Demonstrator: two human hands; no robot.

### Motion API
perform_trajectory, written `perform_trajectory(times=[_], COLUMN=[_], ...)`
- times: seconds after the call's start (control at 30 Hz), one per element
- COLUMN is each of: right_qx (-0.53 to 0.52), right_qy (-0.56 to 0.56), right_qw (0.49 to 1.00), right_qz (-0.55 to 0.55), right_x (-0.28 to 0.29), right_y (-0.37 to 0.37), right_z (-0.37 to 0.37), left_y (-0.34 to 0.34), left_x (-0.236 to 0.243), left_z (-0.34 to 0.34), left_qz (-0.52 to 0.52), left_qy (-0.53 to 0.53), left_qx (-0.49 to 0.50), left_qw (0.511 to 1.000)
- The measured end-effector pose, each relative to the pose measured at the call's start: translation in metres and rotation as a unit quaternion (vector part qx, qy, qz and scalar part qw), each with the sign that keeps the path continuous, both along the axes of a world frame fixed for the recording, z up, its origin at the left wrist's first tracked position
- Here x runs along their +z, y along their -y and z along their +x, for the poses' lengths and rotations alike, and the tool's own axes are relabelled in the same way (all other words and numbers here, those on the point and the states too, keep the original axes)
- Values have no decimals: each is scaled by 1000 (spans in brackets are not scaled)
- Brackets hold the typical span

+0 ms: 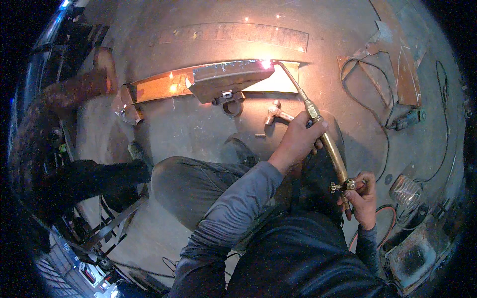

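Note:
A brass gas torch [334, 151] slants across in front of me, its thin tip pointing up and left. My left hand [297, 138] is closed around the upper part of its handle. At the lower end, by the valve knobs, my right hand [364, 203] has its fingers wrapped round the torch's base. A bright pinkish-white glow [267, 64] burns where the tip meets the right end of a dark metal piece [231, 79]. That piece rests against a long metal channel [154, 88] on the floor. Below the dark piece sits a clamp-like metal part [227, 95].
A hammer [272, 111] and a small metal pin [260, 135] lie near my knees. A flat metal strip [228, 34] is beyond the channel. Another person's arm [74, 97] reaches in at left. An angle grinder [406, 120], a cable [365, 102] and a caged lamp [406, 191] are at right.

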State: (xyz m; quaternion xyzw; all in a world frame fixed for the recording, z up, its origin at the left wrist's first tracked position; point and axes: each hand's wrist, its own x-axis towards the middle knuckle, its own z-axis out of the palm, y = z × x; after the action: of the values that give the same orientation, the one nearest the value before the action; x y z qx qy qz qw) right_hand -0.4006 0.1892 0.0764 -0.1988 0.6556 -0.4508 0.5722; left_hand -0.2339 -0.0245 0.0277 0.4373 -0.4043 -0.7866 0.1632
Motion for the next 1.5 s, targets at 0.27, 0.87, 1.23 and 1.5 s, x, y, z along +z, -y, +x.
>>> perform_trajectory(times=[0.27,0.87,1.23,1.5], right_qx=[1,-2,5,12], right_qy=[-4,-7,2,11], right_qw=[1000,1000,1000,1000], right_qz=[-1,-10,-16,-4], right_x=[-2,-5,-8,-6], right_y=[-1,-3,-5,-4], right_z=[1,1,-2,-2], left_y=[0,3,2,0], left_x=[-3,5,4,-2], left_z=[1,3,0,0], left_qz=[-40,14,18,3], left_qy=[25,-29,-36,-11], left_qx=[-15,-9,20,0], left_qw=[999,999,999,1000])
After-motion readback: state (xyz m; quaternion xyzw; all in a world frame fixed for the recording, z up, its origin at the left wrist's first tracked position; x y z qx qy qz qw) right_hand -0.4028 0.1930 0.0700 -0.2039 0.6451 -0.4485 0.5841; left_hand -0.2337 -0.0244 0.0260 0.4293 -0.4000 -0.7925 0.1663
